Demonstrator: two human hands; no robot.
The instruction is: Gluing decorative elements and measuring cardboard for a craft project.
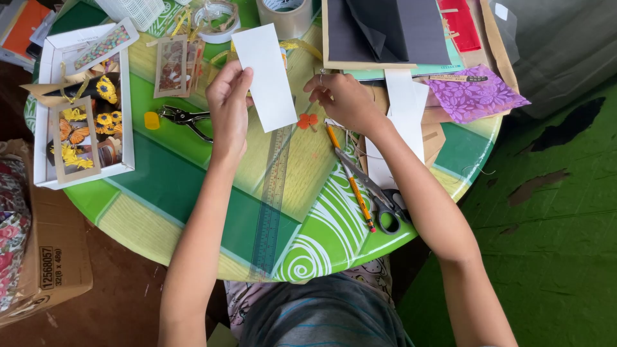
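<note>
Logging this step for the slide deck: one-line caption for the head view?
Left hand holds a white card strip above the green table; right hand rests near a pencil.

Bright, even daylight; soft shadows; sharp focus.

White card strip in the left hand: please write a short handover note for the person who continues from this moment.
Left hand: holds the white card strip by its left edge, above the table.
Right hand: rests on the round green table, fingers curled; what it grips cannot be told.
Nearby: clear ruler below the strip, small orange cutout, pencil, scissors, hole punch, tape roll.
Done: finished bookmarks with flowers lie in the white box.
Left: the strip is plain, with nothing on it yet.
</note>
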